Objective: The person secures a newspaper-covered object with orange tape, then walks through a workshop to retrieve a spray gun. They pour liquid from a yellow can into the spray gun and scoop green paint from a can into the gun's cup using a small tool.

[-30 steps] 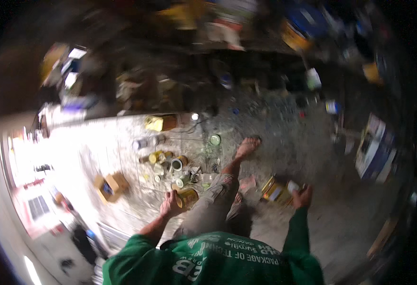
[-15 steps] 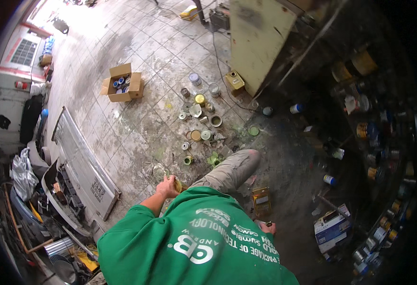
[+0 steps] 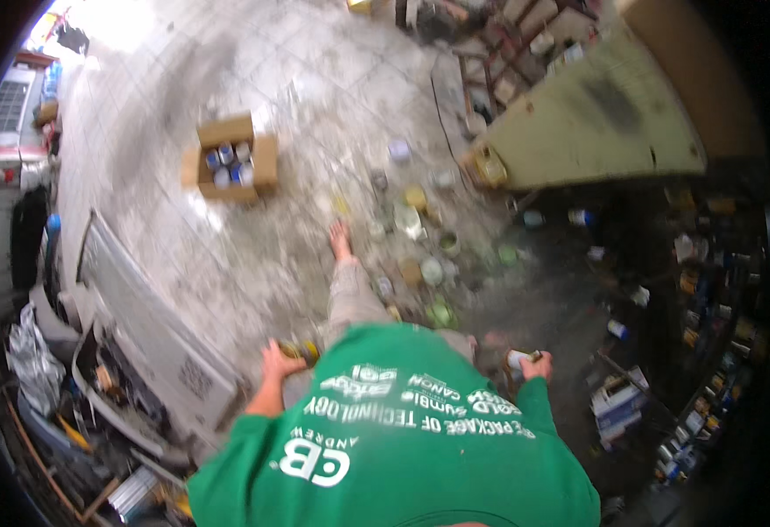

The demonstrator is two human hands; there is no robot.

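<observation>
My left hand (image 3: 276,360), low at the left of my green top, is closed around a yellow can (image 3: 306,351). My right hand (image 3: 539,367), at the right of my body, grips a small white cylindrical container (image 3: 518,359) with a dark upper end. My bare foot (image 3: 340,241) is out in front on the stained tiles, just left of a scattered group of paint cans and lids (image 3: 407,220). A splash of pale green (image 3: 440,310) lies on the floor just beyond my top; it is too blurred to tell exactly.
An open cardboard box of cans (image 3: 188,167) stands front-left. Bumpers and panels (image 3: 148,312) line the left side. A pale green panel (image 3: 596,132), square yellow tin (image 3: 490,169) and cable (image 3: 442,132) are front-right. Cans (image 3: 692,281) and a white-blue box (image 3: 618,413) lie right.
My view has swung toward the open tiled floor and box. My bare foot has stepped forward-left. Both hands still carry their containers at my sides.
</observation>
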